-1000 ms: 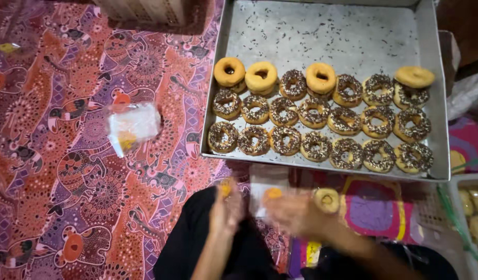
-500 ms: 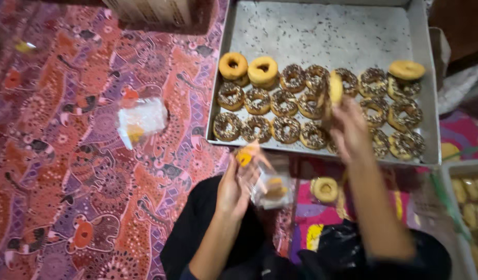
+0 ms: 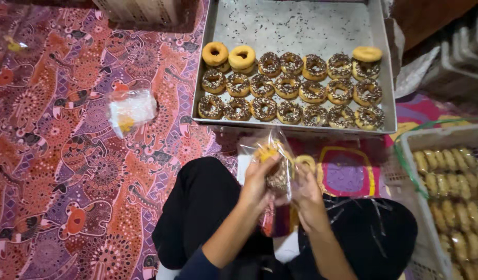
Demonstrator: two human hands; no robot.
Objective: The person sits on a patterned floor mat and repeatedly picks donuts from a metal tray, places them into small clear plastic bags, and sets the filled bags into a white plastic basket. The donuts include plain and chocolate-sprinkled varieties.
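Note:
My left hand [image 3: 257,182] pinches the top of a clear plastic bag [image 3: 274,161] held above my lap. My right hand [image 3: 305,189] grips the same bag from the right, beside a plain doughnut [image 3: 304,162] at the bag's mouth. A chocolate-sprinkled doughnut shows through the plastic between my hands. Just beyond them lies a metal tray [image 3: 296,23] with three rows of sprinkled doughnuts [image 3: 288,93] and a few plain glazed ones [image 3: 241,56].
A stack of clear plastic bags [image 3: 131,110] lies on the patterned purple cloth [image 3: 67,171] to the left. A basket [image 3: 441,181] of packed doughnuts stands at the right. My dark-trousered knees [image 3: 197,207] fill the near foreground.
My right hand went out to the tray, took a doughnut from the rows, and came back to the bag. The bag is now held up between both hands.

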